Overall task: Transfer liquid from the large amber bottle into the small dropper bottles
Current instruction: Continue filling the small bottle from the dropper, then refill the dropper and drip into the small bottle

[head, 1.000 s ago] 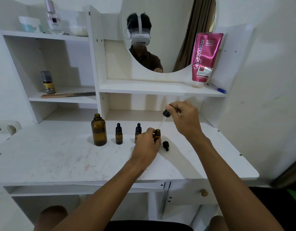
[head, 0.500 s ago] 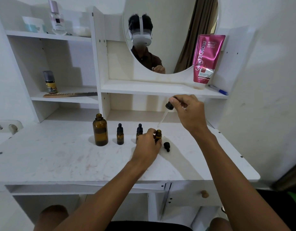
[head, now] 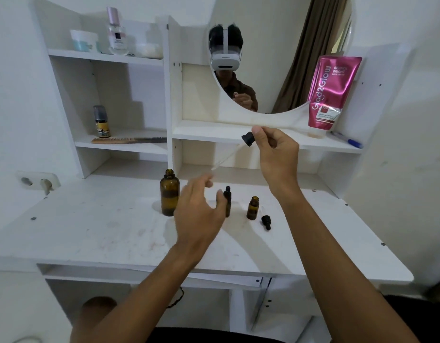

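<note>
The right hand [head: 276, 149] is pinching a dropper [head: 247, 139] by its black bulb above the counter [head: 90, 231], glass tube slanting down-left, while the left hand [head: 199, 214] is hovering with fingers loose and apart, holding nothing, partly covering a capped dropper bottle [head: 227, 201]. The amber bottle [head: 169, 193] is standing uncapped toward the counter's back edge, near its middle, with an open small bottle [head: 253, 207] and a loose cap [head: 266, 222] lying further right. White shelves [head: 201, 131] behind are carrying a comb [head: 128, 139], a pink tube [head: 334, 95] and a pen [head: 347, 142] under a round mirror [head: 276, 45], and a wall socket [head: 38, 180] is sitting by the counter's back left corner.
</note>
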